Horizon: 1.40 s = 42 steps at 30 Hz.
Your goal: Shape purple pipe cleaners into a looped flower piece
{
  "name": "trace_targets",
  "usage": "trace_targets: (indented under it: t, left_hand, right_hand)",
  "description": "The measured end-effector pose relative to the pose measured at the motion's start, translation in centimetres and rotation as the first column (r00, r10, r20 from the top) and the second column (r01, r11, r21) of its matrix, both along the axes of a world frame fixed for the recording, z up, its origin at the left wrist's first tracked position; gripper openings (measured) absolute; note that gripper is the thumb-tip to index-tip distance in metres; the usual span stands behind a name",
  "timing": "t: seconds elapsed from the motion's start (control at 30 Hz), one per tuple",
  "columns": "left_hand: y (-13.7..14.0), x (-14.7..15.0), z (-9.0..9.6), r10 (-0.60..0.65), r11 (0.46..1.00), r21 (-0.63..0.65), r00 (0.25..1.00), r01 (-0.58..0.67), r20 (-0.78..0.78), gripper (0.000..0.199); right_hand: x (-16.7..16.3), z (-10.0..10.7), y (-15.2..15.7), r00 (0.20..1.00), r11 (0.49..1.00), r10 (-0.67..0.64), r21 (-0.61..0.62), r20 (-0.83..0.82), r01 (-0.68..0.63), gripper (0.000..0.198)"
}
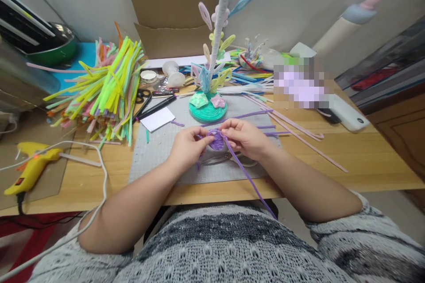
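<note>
Between both hands is a small round piece of coiled purple pipe cleaner (217, 140), held above the grey cutting mat (159, 159). My left hand (189, 145) pinches its left edge with thumb and index finger. My right hand (246, 138) is closed on the upper right edge, where a loose purple tail runs down toward my lap. More purple pipe cleaners (255, 115) lie on the mat behind and right of the hands. Just beyond stands a pipe-cleaner plant with a green coiled base (207, 112), a white wrapped stem (218, 31) and pastel loops.
At left lies a yellow glue gun (33, 166), its white cord (105, 177) crossing near my left forearm. Behind it is a heap of coloured pipe cleaners (109, 84). Black markers (159, 107) and a white card (157, 119) lie left of the plant; pink pipe cleaners (299, 126) lie right.
</note>
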<state>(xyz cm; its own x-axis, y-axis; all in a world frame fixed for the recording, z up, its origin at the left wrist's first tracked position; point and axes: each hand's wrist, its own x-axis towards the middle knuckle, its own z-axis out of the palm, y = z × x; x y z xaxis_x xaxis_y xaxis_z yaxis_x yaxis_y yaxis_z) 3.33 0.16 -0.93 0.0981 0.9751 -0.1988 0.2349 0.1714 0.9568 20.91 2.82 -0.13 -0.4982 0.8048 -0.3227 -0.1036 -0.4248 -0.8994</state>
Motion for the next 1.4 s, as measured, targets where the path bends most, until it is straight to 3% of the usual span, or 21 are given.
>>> trace_targets:
  t: [0.2, 0.3, 0.43, 0.57, 0.7, 0.8, 0.97, 1.17, 1.4]
  left_hand:
    - [-0.2, 0.2, 0.3, -0.003, 1.000, -0.016, 0.999, 0.004, 0.048, 0.019]
    - [-0.3, 0.3, 0.5, 0.018, 0.999, -0.033, 0.997, -0.015, 0.079, 0.018]
    - [-0.3, 0.5, 0.4, 0.047, 0.997, -0.067, 0.990, -0.038, 0.136, 0.018]
    - [-0.5, 0.9, 0.3, 0.059, 0.994, -0.104, 0.973, -0.036, 0.222, 0.020]
    - [-0.9, 1.2, 0.6, 0.072, 0.979, -0.204, 0.918, 0.010, 0.391, 0.028]
    - [-0.9, 1.1, 0.6, 0.050, 0.977, -0.207, 0.907, 0.042, 0.419, 0.029]
    - [-0.5, 0.7, 0.1, -0.030, 0.989, -0.127, 0.947, 0.074, 0.320, 0.027]
    - [-0.5, 0.7, 0.2, 0.025, 0.954, -0.280, 0.903, 0.106, 0.429, 0.029]
    - [-0.3, 0.8, 0.3, 0.063, 0.932, -0.346, 0.886, 0.112, 0.458, 0.025]
  right_hand:
    - [0.0, -0.3, 0.2, 0.994, 0.988, 0.077, -0.125, -0.073, -0.086, 0.029]
    - [-0.2, -0.6, 0.1, 0.997, 0.992, 0.044, -0.115, -0.065, -0.052, 0.027]
    - [-0.6, -0.8, -0.3, 0.999, 0.999, -0.036, 0.035, -0.016, 0.036, 0.025]
    - [-1.0, -0.7, -0.5, 0.991, 0.960, -0.106, 0.270, 0.086, 0.079, 0.023]
    - [-1.5, -0.8, -0.8, 0.979, 0.930, -0.169, 0.348, 0.118, 0.118, 0.023]
    - [-1.7, -1.0, -0.9, 0.980, 0.932, -0.162, 0.345, 0.119, 0.112, 0.022]
    - [-1.6, -1.0, -1.0, 0.985, 0.944, -0.159, 0.304, 0.071, 0.131, 0.022]
    - [-1.5, -1.4, -0.9, 0.989, 0.964, -0.147, 0.224, 0.002, 0.143, 0.022]
    - [-1.7, -1.4, -1.0, 0.991, 0.971, -0.134, 0.205, 0.020, 0.127, 0.023]
